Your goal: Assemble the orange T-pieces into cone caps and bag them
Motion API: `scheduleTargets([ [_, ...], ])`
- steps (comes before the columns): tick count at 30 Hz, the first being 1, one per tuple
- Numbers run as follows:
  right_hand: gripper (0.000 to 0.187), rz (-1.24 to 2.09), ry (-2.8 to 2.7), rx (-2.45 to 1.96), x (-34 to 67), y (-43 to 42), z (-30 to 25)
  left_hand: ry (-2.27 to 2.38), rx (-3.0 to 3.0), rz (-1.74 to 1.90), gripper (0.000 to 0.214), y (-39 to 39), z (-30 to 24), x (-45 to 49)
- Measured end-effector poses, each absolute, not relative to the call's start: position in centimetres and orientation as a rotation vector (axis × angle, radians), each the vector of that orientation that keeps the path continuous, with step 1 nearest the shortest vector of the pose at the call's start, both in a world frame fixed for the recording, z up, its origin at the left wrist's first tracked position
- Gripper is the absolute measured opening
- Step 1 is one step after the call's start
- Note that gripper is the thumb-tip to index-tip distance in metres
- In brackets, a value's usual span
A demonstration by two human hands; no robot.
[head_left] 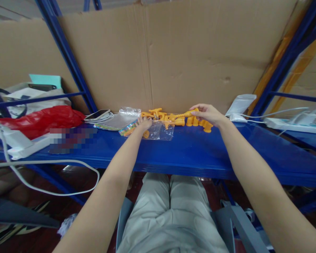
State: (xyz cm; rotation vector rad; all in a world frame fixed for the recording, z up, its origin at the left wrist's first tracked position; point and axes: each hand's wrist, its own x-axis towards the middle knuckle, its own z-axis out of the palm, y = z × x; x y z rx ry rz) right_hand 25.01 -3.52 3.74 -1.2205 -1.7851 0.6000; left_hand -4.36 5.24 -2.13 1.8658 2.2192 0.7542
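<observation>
My right hand [207,113] pinches the end of an orange plastic piece [186,114], long and ribbed, which points left over the shelf. My left hand [144,123] rests on a clear plastic bag [164,134] with a colourful printed header, its fingers apart. Around and beyond the left hand lie several orange plastic parts [156,111], some pronged. A round orange part [146,134] sits just in front of it. Below my right hand stand several short orange pieces [207,126] in a row. What exactly these parts belong to I cannot make out.
The blue shelf [189,151] is backed by a tall cardboard sheet [186,52]. On the left are more clear bags [116,121], a phone [98,115] on a coiled cable and a red plastic bag [44,121]. A white packet [241,105] with cables stands at right.
</observation>
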Motion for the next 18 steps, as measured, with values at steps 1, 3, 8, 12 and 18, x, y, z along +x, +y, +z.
scheduleTargets([
  [1,0.030,0.619,-1.805,-1.220,24.5,-3.5,3.5,2.223,1.843,0.742,0.067,5.2,-2.1,-4.3],
  [3,0.028,0.626,-1.845,-1.234,23.5,-3.2,2.9,2.222,1.796,0.708,0.069,4.9,-1.9,-4.3],
  [8,0.022,0.542,-1.943,-1.259,22.4,-2.4,1.8,2.191,1.822,0.715,0.069,4.3,-1.8,-4.1],
  [12,0.022,0.529,-2.015,-1.166,22.6,-1.4,1.0,2.200,1.811,0.748,0.066,4.4,-1.9,-4.0],
  [18,0.025,0.431,-1.975,-1.133,20.4,-0.3,-1.1,2.205,1.819,0.727,0.064,4.5,-2.0,-3.8],
])
